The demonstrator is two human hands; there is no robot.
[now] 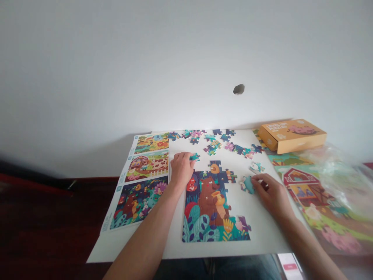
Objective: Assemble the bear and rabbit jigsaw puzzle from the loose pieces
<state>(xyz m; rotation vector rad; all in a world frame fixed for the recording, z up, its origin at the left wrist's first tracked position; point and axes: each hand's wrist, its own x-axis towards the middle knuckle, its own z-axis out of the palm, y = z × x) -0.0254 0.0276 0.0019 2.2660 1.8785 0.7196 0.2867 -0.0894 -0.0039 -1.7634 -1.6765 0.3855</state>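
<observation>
A teal puzzle piece (196, 157) is pinched in the fingertips of my left hand (182, 167), just above the partly joined puzzle (208, 210), which shows a brown bear among leaves. My right hand (271, 192) is closed at the edge of a pale teal puzzle piece (247, 184), to the right of the joined puzzle. Beyond that hand lies another white and teal piece (257, 167). Some of the joined puzzle's left edge lies close to my left wrist.
Several loose pieces (214, 147) are scattered toward the wall. A printed picture sheet (147, 167) lies at the left. On the right are an orange puzzle box (293, 134), a finished farm puzzle (326, 206) and a clear plastic bag (346, 182). The wall (175, 70) stands behind the white board.
</observation>
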